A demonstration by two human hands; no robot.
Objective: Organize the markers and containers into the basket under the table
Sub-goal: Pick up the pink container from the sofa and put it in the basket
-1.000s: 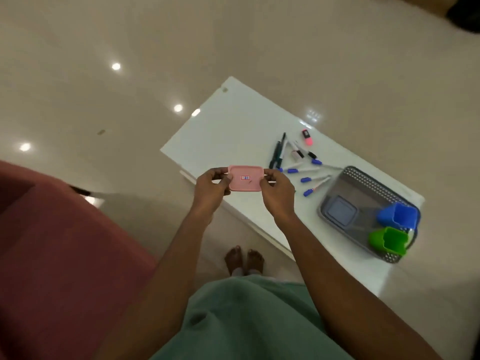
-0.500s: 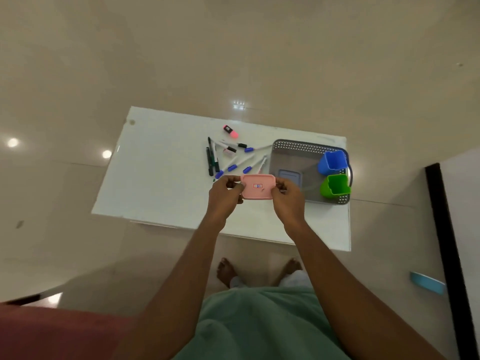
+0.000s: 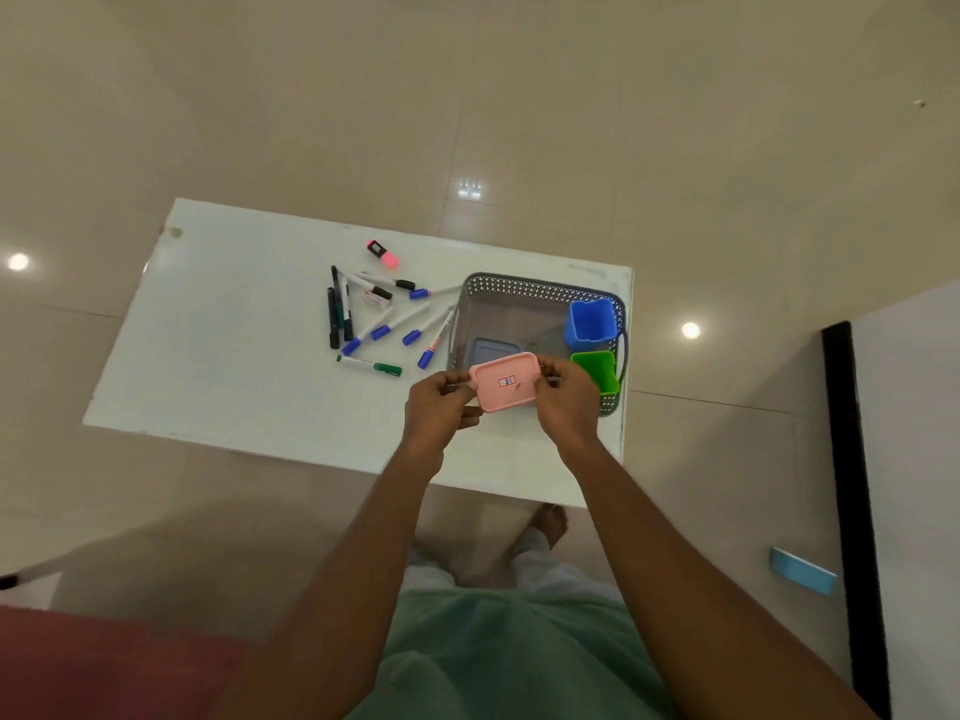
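Both hands hold a small pink container [image 3: 506,381] with a sticker on it, my left hand [image 3: 441,407] on its left end and my right hand [image 3: 566,402] on its right end. It hovers over the near edge of the grey perforated basket [image 3: 524,291] on the white table [image 3: 234,356]. Inside the basket stand a blue cup [image 3: 592,319] and a green cup [image 3: 597,368], and a grey lidded box [image 3: 491,350] lies partly hidden behind the pink container. Several markers [image 3: 384,324] lie scattered left of the basket, with a pink highlighter [image 3: 383,254] behind them.
A green-capped marker [image 3: 370,366] lies nearest me. A red seat [image 3: 104,662] is at the lower left. A dark-edged white panel [image 3: 852,485] stands at the right, with a light blue object [image 3: 802,576] on the floor beside it. My feet [image 3: 545,527] show under the table edge.
The view swung so the table lies squarer in front of me. Both hands carried the pink container rightward, from beside the markers to over the basket's near edge.
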